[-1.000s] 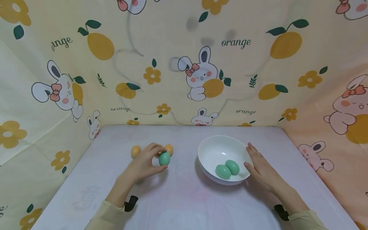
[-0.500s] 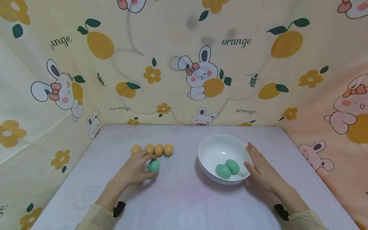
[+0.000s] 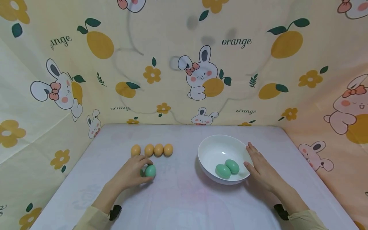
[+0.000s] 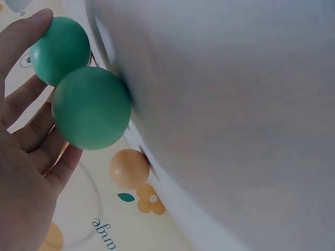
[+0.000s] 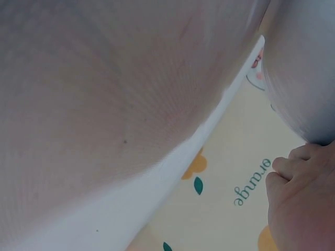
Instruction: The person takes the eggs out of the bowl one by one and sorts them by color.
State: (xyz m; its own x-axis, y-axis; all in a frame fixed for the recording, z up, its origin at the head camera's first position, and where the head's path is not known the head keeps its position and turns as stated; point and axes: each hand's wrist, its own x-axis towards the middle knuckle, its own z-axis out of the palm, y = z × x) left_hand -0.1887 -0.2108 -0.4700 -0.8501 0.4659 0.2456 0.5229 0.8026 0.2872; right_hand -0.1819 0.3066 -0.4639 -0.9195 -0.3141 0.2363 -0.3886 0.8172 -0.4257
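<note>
My left hand (image 3: 131, 172) pinches a green egg (image 3: 150, 171) between thumb and fingertips, close over the table left of the middle. In the left wrist view this egg (image 4: 60, 49) sits at the thumb tip. A second green egg (image 4: 91, 107) shows beside it there, nearer the palm; in the head view the hand hides most of it. My right hand (image 3: 263, 171), fingers straight, rests against the right side of a white bowl (image 3: 211, 147). Inside the bowl lie two green eggs, one at the left (image 3: 223, 171) and one at the right (image 3: 232, 166).
Several yellow-orange eggs (image 3: 158, 149) stand in a row behind the left hand, the leftmost (image 3: 135, 150) a little apart. A pale cloth covers the table (image 3: 184, 204). Printed cloth (image 3: 178, 115) with rabbits and oranges hangs around its back and sides.
My left hand has moved left and toward me with the green egg, lowering it near the table. The yellow-orange eggs have come into fuller view. Right hand and bowl have stayed put.
</note>
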